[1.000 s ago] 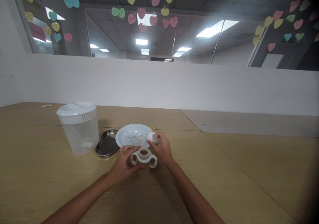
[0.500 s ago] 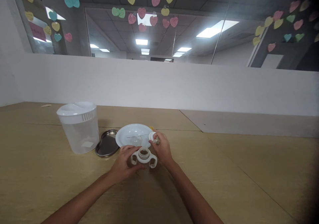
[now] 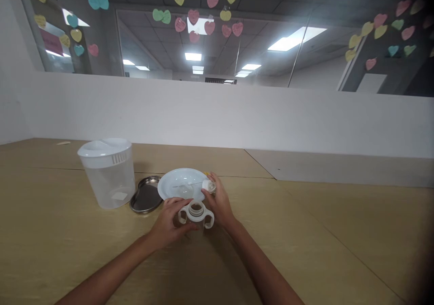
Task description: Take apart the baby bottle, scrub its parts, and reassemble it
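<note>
Two bare hands work close together. The left hand [image 3: 169, 219] has its fingers and thumb wrapped around one side of a clear, wide-mouthed bottle with a white two-handled collar [image 3: 196, 218], upright on the tabletop [image 3: 288, 241], its threaded mouth uncovered. The right hand [image 3: 220, 201] pinches a small white, round cap-like piece [image 3: 207, 186] between thumb and fingers, above the near-right rim of a shallow white bowl [image 3: 183, 171]. A thin dark line runs leftward from it over the bowl.

The bottle is probably light, stiff plastic, slippery if wet; its body below the collar, or the curved handles, should give a firm hold. The cap looks lighter still, best taken by its edge.

Beyond lie a clear domed piece [image 3: 185, 191] in the bowl, a shiny metal kidney-shaped tray [image 3: 146, 198] beside it, and a translucent white-lidded bucket [image 3: 110, 180] farther left.
</note>
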`<state>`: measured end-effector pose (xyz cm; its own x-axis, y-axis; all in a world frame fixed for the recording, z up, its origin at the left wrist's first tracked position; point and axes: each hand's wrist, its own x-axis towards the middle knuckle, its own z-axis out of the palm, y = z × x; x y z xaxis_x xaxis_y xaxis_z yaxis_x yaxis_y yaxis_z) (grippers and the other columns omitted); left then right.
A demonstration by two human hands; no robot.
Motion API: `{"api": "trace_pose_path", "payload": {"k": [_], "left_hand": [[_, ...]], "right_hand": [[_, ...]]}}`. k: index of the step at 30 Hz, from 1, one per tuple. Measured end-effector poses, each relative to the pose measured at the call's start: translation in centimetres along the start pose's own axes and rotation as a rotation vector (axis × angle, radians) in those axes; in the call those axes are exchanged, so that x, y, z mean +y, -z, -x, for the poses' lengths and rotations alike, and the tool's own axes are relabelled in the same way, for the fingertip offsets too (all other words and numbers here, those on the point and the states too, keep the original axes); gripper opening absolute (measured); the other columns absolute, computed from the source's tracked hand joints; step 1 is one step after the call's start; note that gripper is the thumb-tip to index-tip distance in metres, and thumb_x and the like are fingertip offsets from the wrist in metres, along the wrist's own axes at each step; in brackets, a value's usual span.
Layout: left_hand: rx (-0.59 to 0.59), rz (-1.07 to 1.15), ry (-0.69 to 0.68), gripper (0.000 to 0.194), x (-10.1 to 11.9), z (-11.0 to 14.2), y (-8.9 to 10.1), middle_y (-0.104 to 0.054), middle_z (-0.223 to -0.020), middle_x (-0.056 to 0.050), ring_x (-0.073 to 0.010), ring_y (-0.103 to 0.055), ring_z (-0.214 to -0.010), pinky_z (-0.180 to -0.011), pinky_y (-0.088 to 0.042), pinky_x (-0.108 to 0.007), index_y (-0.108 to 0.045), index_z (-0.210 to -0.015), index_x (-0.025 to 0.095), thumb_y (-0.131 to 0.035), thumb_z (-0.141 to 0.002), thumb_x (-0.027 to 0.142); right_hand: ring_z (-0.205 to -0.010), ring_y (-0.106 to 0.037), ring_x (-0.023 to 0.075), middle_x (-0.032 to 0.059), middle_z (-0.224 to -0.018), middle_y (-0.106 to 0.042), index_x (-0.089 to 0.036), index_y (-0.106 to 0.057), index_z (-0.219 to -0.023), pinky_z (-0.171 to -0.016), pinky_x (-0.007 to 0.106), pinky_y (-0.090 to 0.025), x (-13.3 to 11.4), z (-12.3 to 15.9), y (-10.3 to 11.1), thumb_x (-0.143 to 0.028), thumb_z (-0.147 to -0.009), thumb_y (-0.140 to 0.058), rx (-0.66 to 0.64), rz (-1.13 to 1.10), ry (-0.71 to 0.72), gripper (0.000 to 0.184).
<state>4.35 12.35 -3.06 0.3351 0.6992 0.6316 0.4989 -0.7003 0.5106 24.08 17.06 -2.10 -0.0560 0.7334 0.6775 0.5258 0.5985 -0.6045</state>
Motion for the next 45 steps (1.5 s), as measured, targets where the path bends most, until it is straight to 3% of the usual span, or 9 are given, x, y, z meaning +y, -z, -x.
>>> {"api": "trace_pose_path", "payload": {"k": [10,14,19,27,35,45], "left_hand": [[-0.036,0.002,-0.002,0.057,0.1,0.0,0.0,-0.059,-0.112,-0.009,-0.0256,-0.05,-0.105,-0.091,-0.04,-0.043,-0.055,-0.119,0.023,-0.066,-0.071,0.051],[-0.045,-0.021,-0.014,0.056,0.2,-0.1,0.0,-0.06,-0.113,-0.009,-0.0261,-0.05,-0.106,-0.092,-0.039,-0.043,-0.054,-0.12,0.023,-0.064,-0.073,0.05],[-0.061,-0.057,-0.037,0.056,0.0,0.0,0.1,-0.058,-0.116,-0.009,-0.0261,-0.049,-0.109,-0.093,-0.038,-0.042,-0.051,-0.122,0.023,-0.062,-0.075,0.05],[-0.086,-0.055,-0.035,0.056,0.0,0.0,0.1,-0.058,-0.116,-0.01,-0.0261,-0.049,-0.108,-0.093,-0.037,-0.043,-0.05,-0.123,0.023,-0.062,-0.076,0.05],[-0.084,-0.055,-0.043,0.057,0.0,-0.1,0.2,-0.059,-0.115,-0.009,-0.0251,-0.05,-0.106,-0.091,-0.039,-0.041,-0.051,-0.123,0.023,-0.063,-0.074,0.051],[-0.063,-0.045,-0.03,0.056,0.2,-0.2,0.3,-0.059,-0.114,-0.009,-0.0262,-0.051,-0.106,-0.091,-0.039,-0.042,-0.054,-0.12,0.023,-0.063,-0.073,0.052]], "right_hand": [[-0.118,-0.047,0.0229,0.0104,-0.125,-0.054,-0.02,-0.048,-0.126,-0.099,0.042,-0.04,-0.4,-0.1,0.1,-0.035,-0.087,-0.05,0.031,0.118,0.123,0.042],[-0.125,-0.041,0.0226,0.0118,-0.133,-0.046,-0.019,-0.047,-0.127,-0.103,0.042,-0.037,-0.8,-0.1,0.3,-0.032,-0.09,-0.045,0.048,0.18,0.238,0.039],[-0.125,-0.041,0.0225,0.0141,-0.136,-0.038,-0.018,-0.047,-0.127,-0.101,0.038,-0.04,-1.4,0.0,0.4,-0.031,-0.091,-0.043,0.104,0.196,0.282,0.038],[-0.107,-0.051,0.0225,0.0126,-0.115,-0.045,-0.021,-0.048,-0.127,-0.094,0.038,-0.045,-1.4,0.0,0.5,-0.031,-0.088,-0.047,0.158,0.184,0.23,0.04],[-0.115,-0.049,0.0231,0.0098,-0.124,-0.05,-0.024,-0.037,-0.135,-0.097,0.039,-0.044,0.0,-0.2,-0.3,-0.034,-0.086,-0.052,-0.056,0.237,0.203,0.053],[-0.114,-0.051,0.0229,0.0108,-0.123,-0.054,-0.019,-0.049,-0.126,-0.096,0.037,-0.045,0.7,-0.4,-0.9,-0.033,-0.081,-0.058,-0.019,0.202,0.152,0.047]]}}
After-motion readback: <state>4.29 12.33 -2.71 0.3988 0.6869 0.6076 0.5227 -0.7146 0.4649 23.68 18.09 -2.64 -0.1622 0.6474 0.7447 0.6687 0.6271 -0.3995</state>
